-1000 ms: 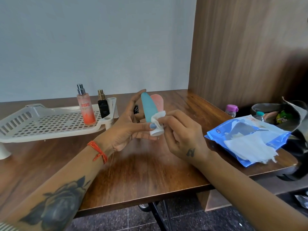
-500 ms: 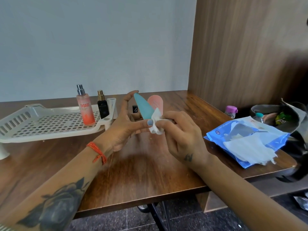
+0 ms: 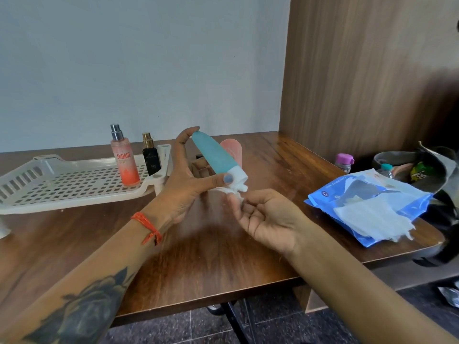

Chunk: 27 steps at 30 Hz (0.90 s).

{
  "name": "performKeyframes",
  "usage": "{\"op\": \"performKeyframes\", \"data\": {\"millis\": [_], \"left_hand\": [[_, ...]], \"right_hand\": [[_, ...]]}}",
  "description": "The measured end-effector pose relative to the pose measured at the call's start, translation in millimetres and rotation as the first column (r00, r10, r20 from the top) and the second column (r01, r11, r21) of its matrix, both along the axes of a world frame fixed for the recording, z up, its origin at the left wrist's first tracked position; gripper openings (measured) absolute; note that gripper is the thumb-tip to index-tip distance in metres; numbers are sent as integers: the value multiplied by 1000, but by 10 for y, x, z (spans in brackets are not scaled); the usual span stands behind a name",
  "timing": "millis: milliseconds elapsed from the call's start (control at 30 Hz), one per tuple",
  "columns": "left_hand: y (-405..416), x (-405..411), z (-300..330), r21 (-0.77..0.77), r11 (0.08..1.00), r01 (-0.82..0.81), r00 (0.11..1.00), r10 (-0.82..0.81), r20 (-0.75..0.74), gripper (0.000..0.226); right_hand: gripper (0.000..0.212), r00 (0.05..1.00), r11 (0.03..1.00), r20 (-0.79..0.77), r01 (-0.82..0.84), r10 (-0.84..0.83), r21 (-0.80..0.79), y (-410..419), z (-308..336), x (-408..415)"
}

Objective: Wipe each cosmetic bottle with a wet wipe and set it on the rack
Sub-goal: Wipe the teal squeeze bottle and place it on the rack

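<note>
Both hands are up over the table (image 3: 211, 256), and going from the left: the white rack (image 3: 49, 184) sits at the far left with the pink spray bottle (image 3: 125, 162) and the small black bottle (image 3: 149, 157) standing on its right end, close together. Next comes my left hand (image 3: 183, 184), which holds the teal tube (image 3: 214, 155) tilted, thumb pressed just above its white cap and a fingertip touching the rounded top end, the other fingers mostly straight. A pink tube (image 3: 233, 150) stands on the table right behind it, partly hidden. Under the cap hangs the wet wipe (image 3: 236, 188), a small crumpled wad, and my right hand (image 3: 263, 217) pinches its lower edge between thumb and curled fingers, palm turned up. Further right lies the blue wipes pack (image 3: 367, 207) with a loose sheet spilling out, and beyond it a bag (its contents I can't make out clearly). I judge I'm finishing the cap end of the tube. My hold on it is light, just two contact points, so a firm rub from below could twist it loose and drop it onto the table. Swinging it toward the rack carelessly could also knock over the two bottles standing there, since they're tall, narrow and near the edge I'd approach from.
</note>
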State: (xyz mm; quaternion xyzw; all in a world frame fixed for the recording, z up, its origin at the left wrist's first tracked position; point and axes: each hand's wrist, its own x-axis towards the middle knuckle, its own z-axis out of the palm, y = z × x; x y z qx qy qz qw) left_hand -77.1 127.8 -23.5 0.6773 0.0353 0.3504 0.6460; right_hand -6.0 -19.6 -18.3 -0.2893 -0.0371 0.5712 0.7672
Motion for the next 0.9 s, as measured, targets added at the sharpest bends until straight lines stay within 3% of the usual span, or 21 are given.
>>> {"op": "performKeyframes", "data": {"millis": [67, 200, 267, 333, 367, 400, 467, 500, 567, 633, 800, 900], "left_hand": [[0, 5, -7, 30, 999, -32, 999, 32, -7, 106], [-8, -10, -4, 54, 997, -61, 998, 62, -20, 103], [-10, -16, 3, 24, 999, -48, 999, 48, -8, 105], [-16, -15, 12, -9, 999, -34, 999, 34, -8, 99], [-27, -14, 17, -20, 1000, -23, 1000, 22, -14, 96], [-34, -13, 15, -35, 999, -11, 1000, 10, -21, 96], [-45, -10, 2, -70, 998, 11, 999, -13, -32, 94], [-40, -7, -9, -79, 997, 15, 999, -18, -33, 92], [-36, 2, -24, -75, 997, 20, 999, -23, -36, 96], [-44, -10, -19, -76, 997, 21, 999, -22, -23, 94], [-79, -25, 10, -97, 994, 55, 998, -59, -39, 95], [-30, -23, 8, -120, 987, 105, 993, -110, -41, 96]], "right_hand": [[28, 993, 998, -116, -18, 24, 54, -33, 5, -23], [37, 990, 989, -136, -18, 38, 148, -149, 65, -56], [38, 998, 986, -51, 30, -22, 161, -215, 132, -48], [20, 958, 974, 194, 188, -211, 130, -241, 169, -22], [13, 858, 943, 393, 313, -331, 112, -242, 160, -8], [14, 670, 889, 618, 444, -412, 111, -235, 133, -1], [24, 146, 772, 918, 598, -368, 215, -191, 30, -10], [26, -55, 764, 949, 579, -311, 285, -149, -39, -42], [28, -304, 746, 913, 534, -271, 399, -59, -154, -112], [24, -398, 723, 873, 510, -284, 467, 5, -194, -167], [15, -384, 828, 883, 375, -270, 417, -17, -224, -195], [9, -415, 702, 846, 490, -334, 517, -174, -112, -33]]}}
